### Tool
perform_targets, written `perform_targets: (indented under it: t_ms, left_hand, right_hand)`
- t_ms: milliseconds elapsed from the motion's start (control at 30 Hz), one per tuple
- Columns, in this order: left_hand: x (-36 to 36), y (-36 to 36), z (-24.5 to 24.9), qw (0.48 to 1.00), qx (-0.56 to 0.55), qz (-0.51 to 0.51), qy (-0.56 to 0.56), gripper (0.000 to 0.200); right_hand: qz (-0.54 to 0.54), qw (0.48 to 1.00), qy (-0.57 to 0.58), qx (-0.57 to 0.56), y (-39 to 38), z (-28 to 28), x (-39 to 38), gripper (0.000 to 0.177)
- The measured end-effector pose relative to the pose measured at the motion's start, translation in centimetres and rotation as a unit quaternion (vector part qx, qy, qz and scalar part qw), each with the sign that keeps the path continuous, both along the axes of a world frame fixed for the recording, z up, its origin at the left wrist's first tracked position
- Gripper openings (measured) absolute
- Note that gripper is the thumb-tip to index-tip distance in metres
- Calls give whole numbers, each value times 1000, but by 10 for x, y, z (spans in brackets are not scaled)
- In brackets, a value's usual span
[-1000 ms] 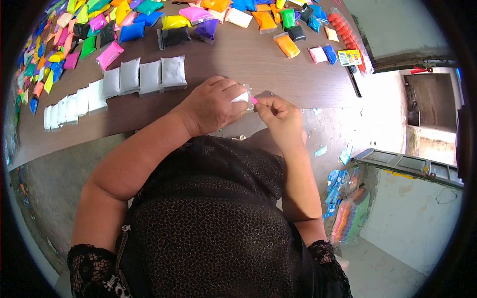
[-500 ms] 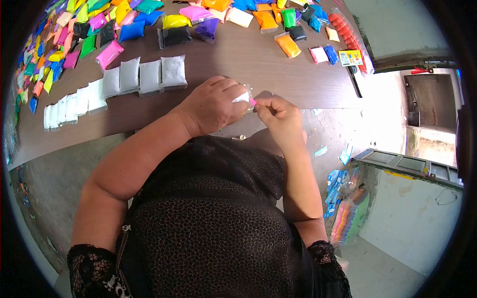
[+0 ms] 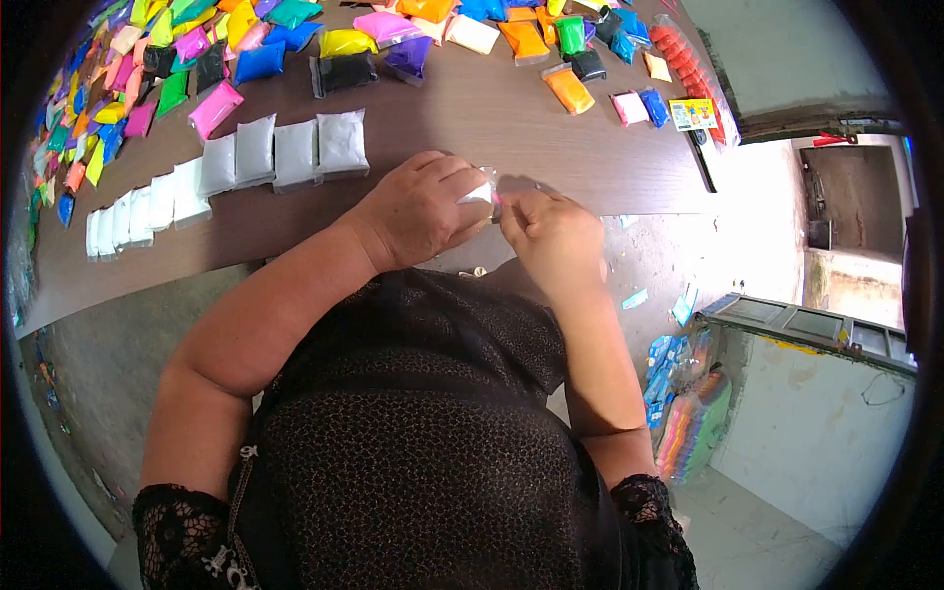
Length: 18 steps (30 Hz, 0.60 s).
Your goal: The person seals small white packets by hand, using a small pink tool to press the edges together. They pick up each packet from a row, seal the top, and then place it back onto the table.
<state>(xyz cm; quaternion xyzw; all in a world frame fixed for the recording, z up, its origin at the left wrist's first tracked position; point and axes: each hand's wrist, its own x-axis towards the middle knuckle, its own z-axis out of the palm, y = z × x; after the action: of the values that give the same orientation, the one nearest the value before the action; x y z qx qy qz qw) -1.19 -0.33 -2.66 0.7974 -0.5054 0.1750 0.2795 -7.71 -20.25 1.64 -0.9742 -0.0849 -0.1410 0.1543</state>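
Observation:
My left hand (image 3: 418,208) holds a small clear packet of white stuff (image 3: 479,193) over the near edge of the brown table (image 3: 472,128). My right hand (image 3: 553,234) presses against the packet's right side, its fingers pinching a thin pink piece (image 3: 498,203) at the packet's edge. Both hands touch each other around the packet, and most of it is hidden by my fingers.
A row of white packets (image 3: 285,152) lies left of my hands and runs on toward the table's left end. Many coloured packets (image 3: 236,49) cover the far side, with a black one (image 3: 346,72) and an orange one (image 3: 568,88). Stacked coloured packs (image 3: 688,433) sit on the floor at right.
My right hand has shifted a little left and closer to the packet, covering more of the pink piece. My left hand has stayed in place.

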Motion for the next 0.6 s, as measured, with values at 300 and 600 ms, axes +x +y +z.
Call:
perform_targets:
  t_ms: [300, 600]
  left_hand:
    - [0, 1, 1, 1000, 10, -6, -11, 14]
    - [0, -1, -2, 1000, -10, 0, -4, 11]
  right_hand:
    - [2, 1000, 16, 11, -1, -1, 1, 12]
    - [20, 998, 22, 56, -11, -6, 6, 6]
